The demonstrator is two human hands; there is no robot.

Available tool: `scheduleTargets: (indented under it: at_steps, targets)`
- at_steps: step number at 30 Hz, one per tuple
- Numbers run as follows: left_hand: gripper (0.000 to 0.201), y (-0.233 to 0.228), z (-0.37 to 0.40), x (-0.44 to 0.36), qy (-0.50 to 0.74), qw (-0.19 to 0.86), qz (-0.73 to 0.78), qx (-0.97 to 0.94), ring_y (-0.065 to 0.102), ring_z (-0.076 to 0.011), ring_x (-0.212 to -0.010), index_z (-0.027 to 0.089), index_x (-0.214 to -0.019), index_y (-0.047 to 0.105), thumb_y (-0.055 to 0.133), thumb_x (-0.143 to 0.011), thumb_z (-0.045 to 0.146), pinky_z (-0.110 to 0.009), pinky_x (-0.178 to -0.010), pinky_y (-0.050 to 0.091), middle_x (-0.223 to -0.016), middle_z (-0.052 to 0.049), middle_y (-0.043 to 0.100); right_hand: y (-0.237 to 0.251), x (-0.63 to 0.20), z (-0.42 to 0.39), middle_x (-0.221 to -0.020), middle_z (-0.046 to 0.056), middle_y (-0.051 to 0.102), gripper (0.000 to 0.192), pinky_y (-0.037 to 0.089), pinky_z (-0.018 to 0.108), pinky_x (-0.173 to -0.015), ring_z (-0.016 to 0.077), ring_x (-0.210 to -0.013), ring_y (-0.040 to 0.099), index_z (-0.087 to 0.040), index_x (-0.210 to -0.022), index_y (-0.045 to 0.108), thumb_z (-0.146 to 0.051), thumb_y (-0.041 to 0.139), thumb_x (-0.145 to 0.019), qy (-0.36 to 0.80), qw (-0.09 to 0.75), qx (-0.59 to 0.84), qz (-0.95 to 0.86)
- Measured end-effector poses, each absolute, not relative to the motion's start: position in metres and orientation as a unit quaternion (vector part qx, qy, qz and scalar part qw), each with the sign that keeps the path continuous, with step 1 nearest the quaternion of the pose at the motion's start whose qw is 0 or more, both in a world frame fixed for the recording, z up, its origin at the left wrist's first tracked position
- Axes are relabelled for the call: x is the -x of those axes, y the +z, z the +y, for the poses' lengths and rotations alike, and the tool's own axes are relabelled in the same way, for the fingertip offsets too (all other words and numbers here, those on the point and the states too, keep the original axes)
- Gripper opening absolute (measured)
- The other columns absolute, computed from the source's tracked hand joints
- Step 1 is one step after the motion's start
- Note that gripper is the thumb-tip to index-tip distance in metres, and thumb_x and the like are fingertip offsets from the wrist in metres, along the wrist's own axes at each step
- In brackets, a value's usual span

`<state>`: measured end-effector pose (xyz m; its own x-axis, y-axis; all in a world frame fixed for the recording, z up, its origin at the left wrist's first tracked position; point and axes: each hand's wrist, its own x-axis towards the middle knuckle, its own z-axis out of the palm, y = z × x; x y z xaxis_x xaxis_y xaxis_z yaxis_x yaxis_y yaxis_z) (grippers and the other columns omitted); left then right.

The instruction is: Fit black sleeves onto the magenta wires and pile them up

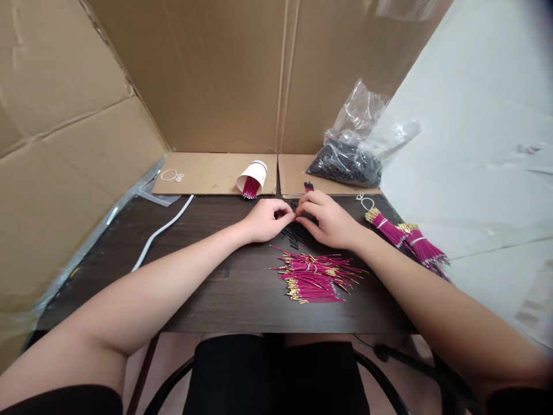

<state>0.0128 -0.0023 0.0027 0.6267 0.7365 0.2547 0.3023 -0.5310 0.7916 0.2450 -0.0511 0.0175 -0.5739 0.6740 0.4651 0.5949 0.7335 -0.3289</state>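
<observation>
- Hands meet at frame centre: left hand [264, 219] and right hand [327, 219], fingers pinched together on something small between them, too tiny to identify.
- Small black sleeves [294, 232] lie scattered on the desk [203, 271] directly under both hands.
- Magenta gold-tipped wires [315, 278] lie just below, long axes running left-right, nearer the right hand.

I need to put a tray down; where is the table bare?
Bare: dark table between the white cable and the loose pins. Crowded: around both hands, left and right, and the right edge with tied bundles.
</observation>
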Motion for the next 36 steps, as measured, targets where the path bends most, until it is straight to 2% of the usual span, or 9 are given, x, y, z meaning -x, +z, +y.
scheduleTargets:
  at_steps: [10,14,20,22,25,27,29,31,36]
  targets:
    - [0.015,0.005,-0.006,-0.014,0.3,0.352,0.344,-0.817,0.06,-0.0164,-0.075,0.016,-0.086,0.076,0.074,-0.097,0.026,-0.032,-0.074,0.047,-0.085,-0.005,0.074,0.02,-0.25,-0.051,-0.108,0.014,0.069,0.011,0.055,0.052,-0.097,0.0315,-0.105,0.064,-0.021,-0.101,0.067,-0.021,0.059,-0.108,0.047,0.306,0.366,-0.878]
    - [0.011,0.004,-0.007,-0.012,0.316,0.375,0.329,-0.807,0.057,-0.0142,-0.071,0.015,-0.095,0.077,0.079,-0.093,0.025,-0.031,-0.069,0.046,-0.091,-0.005,0.077,0.019,-0.249,-0.05,-0.108,0.013,0.07,0.012,0.055,0.052,-0.098,0.0307,-0.105,0.064,-0.022,-0.099,0.067,-0.023,0.06,-0.108,0.064,0.304,0.368,-0.876]
    - [0.013,0.002,-0.005,-0.012,0.319,0.374,0.305,-0.816,0.064,-0.0172,-0.079,0.017,-0.097,0.083,0.075,-0.099,0.027,-0.034,-0.077,0.049,-0.096,-0.007,0.081,0.024,-0.25,-0.05,-0.102,0.011,0.071,0.015,0.054,0.049,-0.097,0.0291,-0.102,0.063,-0.022,-0.098,0.069,-0.029,0.061,-0.108,0.081,0.3,0.376,-0.873]
    - [0.013,0.003,-0.005,-0.012,0.32,0.373,0.317,-0.811,0.064,-0.0171,-0.078,0.016,-0.095,0.083,0.075,-0.099,0.025,-0.034,-0.077,0.05,-0.092,-0.007,0.08,0.035,-0.256,-0.053,-0.096,0.009,0.07,0.016,0.052,0.044,-0.089,0.0261,-0.094,0.062,-0.022,-0.097,0.07,-0.035,0.066,-0.105,0.105,0.28,0.398,-0.867]
    - [0.013,0.003,-0.005,-0.014,0.319,0.371,0.33,-0.807,0.063,-0.0164,-0.076,0.015,-0.091,0.081,0.075,-0.098,0.024,-0.033,-0.076,0.05,-0.088,-0.006,0.078,0.059,-0.268,-0.061,-0.067,-0.002,0.053,0.031,0.038,0.034,-0.063,0.0153,-0.062,0.043,-0.022,-0.082,0.067,-0.047,0.077,-0.098,0.231,0.176,0.459,-0.839]
    - [0.013,0.003,-0.005,-0.014,0.315,0.368,0.331,-0.81,0.063,-0.0163,-0.076,0.015,-0.09,0.081,0.075,-0.097,0.024,-0.032,-0.075,0.049,-0.087,-0.005,0.078,0.076,-0.277,-0.067,-0.058,-0.006,0.044,0.039,0.031,0.031,-0.059,0.0122,-0.057,0.035,-0.022,-0.074,0.067,-0.052,0.084,-0.091,0.346,0.048,0.464,-0.814]
    - [0.012,0.002,-0.004,-0.013,0.312,0.363,0.332,-0.813,0.064,-0.0163,-0.077,0.015,-0.09,0.081,0.075,-0.097,0.023,-0.032,-0.075,0.049,-0.088,-0.005,0.078,0.087,-0.281,-0.072,-0.057,-0.006,0.047,0.038,0.03,0.03,-0.057,0.011,-0.056,0.036,-0.02,-0.074,0.071,-0.052,0.09,-0.083,0.411,-0.07,0.448,-0.791]
    - [0.012,0.001,-0.004,-0.013,0.31,0.359,0.333,-0.815,0.065,-0.0165,-0.078,0.015,-0.09,0.081,0.075,-0.096,0.022,-0.032,-0.075,0.05,-0.088,-0.006,0.078,0.091,-0.282,-0.074,-0.059,-0.005,0.054,0.033,0.031,0.03,-0.057,0.011,-0.055,0.042,-0.02,-0.076,0.076,-0.048,0.094,-0.078,0.413,-0.135,0.445,-0.783]
    - [0.012,0.0,-0.003,-0.013,0.308,0.361,0.334,-0.814,0.064,-0.0164,-0.077,0.014,-0.09,0.081,0.074,-0.096,0.022,-0.032,-0.075,0.05,-0.088,-0.006,0.078,0.083,-0.276,-0.072,-0.063,-0.003,0.062,0.018,0.034,0.031,-0.057,0.0127,-0.058,0.051,-0.021,-0.08,0.083,-0.038,0.091,-0.077,0.361,-0.161,0.459,-0.796]
